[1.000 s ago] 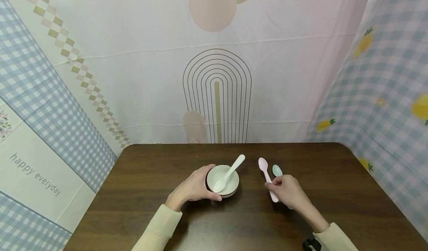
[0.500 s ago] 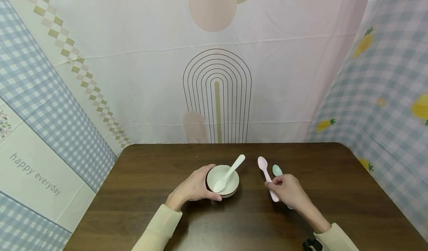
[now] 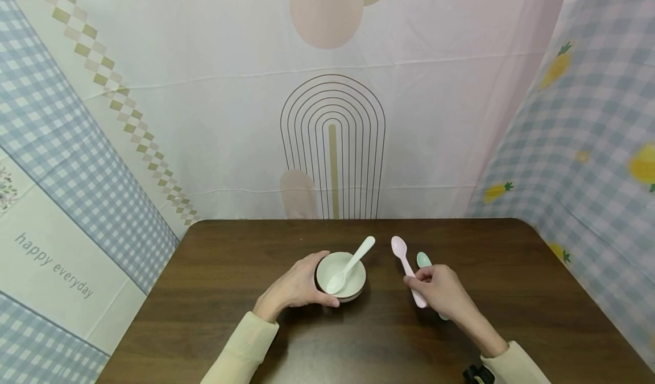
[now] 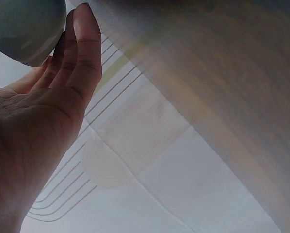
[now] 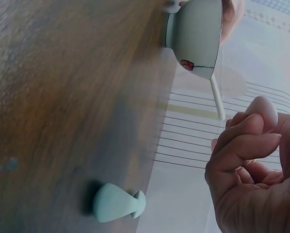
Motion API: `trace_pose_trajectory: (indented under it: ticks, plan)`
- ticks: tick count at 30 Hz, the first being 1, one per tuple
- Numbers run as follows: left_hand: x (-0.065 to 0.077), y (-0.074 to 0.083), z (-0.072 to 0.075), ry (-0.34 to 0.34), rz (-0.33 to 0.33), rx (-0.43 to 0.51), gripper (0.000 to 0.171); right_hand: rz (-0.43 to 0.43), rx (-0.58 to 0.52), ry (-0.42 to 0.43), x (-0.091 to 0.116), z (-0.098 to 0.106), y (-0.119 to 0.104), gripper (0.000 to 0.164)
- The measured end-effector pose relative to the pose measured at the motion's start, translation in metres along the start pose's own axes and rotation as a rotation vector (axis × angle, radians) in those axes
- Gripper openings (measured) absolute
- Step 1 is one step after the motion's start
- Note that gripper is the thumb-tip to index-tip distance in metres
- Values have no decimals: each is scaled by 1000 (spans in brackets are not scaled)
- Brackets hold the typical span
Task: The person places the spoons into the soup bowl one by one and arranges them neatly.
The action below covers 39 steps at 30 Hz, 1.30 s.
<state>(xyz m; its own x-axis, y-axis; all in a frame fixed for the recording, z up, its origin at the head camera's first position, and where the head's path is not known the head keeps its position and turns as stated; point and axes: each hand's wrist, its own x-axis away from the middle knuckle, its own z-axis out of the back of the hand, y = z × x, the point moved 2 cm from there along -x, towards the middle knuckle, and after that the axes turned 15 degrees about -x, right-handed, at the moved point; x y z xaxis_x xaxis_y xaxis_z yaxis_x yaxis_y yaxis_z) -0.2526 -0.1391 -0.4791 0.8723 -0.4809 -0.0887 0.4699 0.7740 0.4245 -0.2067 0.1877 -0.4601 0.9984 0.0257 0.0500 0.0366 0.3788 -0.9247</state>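
Brown table (image 3: pixel 215 316) below. Left hand (image 3: pixel 299 281) curls round the bowl (image 3: pixel 355 281), probably steadying it; right hand (image 3: pixel 442 290) pinches the pink spoon (image 3: pixel 407 264) by its handle, off the table. White spoon (image 3: pixel 358 254), overlong, overhangs the bowl; green spoon (image 3: pixel 423 260) lies beneath.

White backdrop (image 3: pixel 215 128), arch print (image 3: pixel 332 162) mid-frame. Blue-check cloth (image 3: pixel 66 145) at left, "happy everyday" lettering (image 3: pixel 53 267) lower left. Right: second check cloth (image 3: pixel 583 213), yellow fruit print (image 3: pixel 556 70). Brown table (image 3: pixel 327 350) across bottom.
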Motion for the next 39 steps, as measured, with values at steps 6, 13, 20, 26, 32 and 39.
trace_pose_trajectory:
  ticks: [6, 13, 20, 26, 32, 39]
  plan:
    - [0, 0, 0, -1, -2, -2, 104, 11, -16, -8, 1, -1, -5, 24]
    - [-1, 0, 0, 3, -8, -1, 102, 26, -12, -7, 1, -2, -8, 23]
    - [-1, 0, 1, 0, -7, 3, 102, 31, -21, -13, 2, -3, -12, 23]
    - [0, 0, 0, -1, -4, 1, 103, 33, -21, -13, 3, -3, -13, 23]
    - [0, -1, 0, -3, 2, -2, 105, 40, -16, -21, 5, -4, -15, 23]
    - [-1, 0, 0, -4, 3, 0, 105, 27, -19, -21, 6, -5, -16, 22]
